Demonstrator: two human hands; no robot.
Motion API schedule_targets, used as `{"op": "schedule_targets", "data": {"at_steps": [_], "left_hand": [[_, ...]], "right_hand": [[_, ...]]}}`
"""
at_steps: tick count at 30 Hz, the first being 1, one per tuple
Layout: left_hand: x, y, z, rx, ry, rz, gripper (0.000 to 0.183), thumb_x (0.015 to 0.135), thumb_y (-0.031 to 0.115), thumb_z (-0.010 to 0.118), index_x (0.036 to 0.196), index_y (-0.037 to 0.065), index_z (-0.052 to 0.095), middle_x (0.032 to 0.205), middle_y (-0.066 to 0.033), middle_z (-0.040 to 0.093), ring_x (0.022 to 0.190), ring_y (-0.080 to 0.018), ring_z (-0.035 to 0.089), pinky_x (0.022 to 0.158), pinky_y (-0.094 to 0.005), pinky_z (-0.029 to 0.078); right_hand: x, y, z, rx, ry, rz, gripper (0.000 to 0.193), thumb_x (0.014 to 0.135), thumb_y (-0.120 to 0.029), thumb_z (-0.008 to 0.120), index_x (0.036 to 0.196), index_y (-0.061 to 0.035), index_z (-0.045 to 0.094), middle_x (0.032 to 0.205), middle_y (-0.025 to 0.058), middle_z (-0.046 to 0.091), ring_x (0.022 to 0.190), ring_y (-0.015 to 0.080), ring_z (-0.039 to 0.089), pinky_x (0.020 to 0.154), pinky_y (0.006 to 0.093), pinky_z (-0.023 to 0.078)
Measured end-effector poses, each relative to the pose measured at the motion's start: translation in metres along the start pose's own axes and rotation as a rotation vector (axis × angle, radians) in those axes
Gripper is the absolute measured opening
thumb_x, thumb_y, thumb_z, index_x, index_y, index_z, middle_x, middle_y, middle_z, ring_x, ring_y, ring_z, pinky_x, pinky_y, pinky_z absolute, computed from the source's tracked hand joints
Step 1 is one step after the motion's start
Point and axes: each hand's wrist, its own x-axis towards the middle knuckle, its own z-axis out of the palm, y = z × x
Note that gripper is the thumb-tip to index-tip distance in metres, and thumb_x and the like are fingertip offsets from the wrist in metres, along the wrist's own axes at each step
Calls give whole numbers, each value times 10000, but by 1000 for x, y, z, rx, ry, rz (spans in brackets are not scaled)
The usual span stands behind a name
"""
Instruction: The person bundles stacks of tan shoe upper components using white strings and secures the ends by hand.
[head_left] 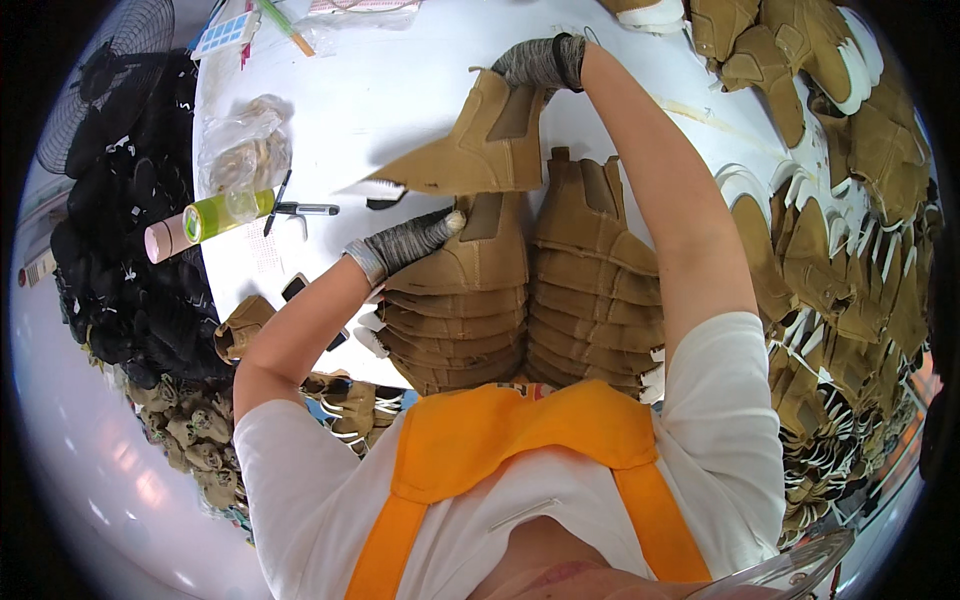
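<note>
My right hand (pixel 540 62), in a grey knit glove, is closed on the top edge of a tan boot upper (pixel 480 150). That upper hangs above the table with its toe to the left; a white and black piece shows at the toe. Below it, my left hand (pixel 412 243), gloved too with one bare fingertip, lies with stretched fingers on the topmost upper of a stack of tan boot uppers (pixel 455 325). Its palm side is hidden. A second stack of tan boot uppers (pixel 592 290) stands close on the right, with dark elastic side panels.
On the white table (pixel 360 70) lie a plastic bag (pixel 243 145), a green bottle (pixel 225 213), a pink bottle (pixel 168 238) and a pen (pixel 308 209). Tan boots (pixel 800 70) crowd the right side. Black shoes (pixel 130 220) are heaped at left, near a fan (pixel 105 75).
</note>
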Motion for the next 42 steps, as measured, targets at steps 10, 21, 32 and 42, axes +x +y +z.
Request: {"op": "schedule_targets", "data": {"at_steps": [10,21,32,42], "left_hand": [[-70,2,-26,-464,-152,118,660,904,531,426,1404,124,286,1407,-104,347,1283,-232,369,1059,-426,310],[35,38,-64,409,0,-132,766,851,650,439,1258,3,485,1127,-135,593,1074,-230,531,983,-296,358],[18,10,3,-195,-161,-134,1079,686,619,693,1424,9,194,1389,-154,366,1296,-236,344,1075,-331,280],[2,2,15,-260,-200,-211,946,737,550,689,1396,6,284,1354,-139,414,1226,-219,410,1051,-321,321]], "right_hand": [[24,28,61,-686,-192,-324,261,852,-192,529,1052,-73,648,1020,141,659,887,220,642,732,378,550],[30,19,60,-655,-259,-226,253,808,-149,539,1018,-61,650,878,96,678,778,208,620,757,356,497],[19,12,86,-749,-350,-414,267,855,-141,532,1096,-57,611,970,105,663,840,224,631,791,345,499],[20,42,102,-482,-447,-471,323,839,-178,495,1133,-110,609,981,96,667,859,247,617,823,372,476]]}}
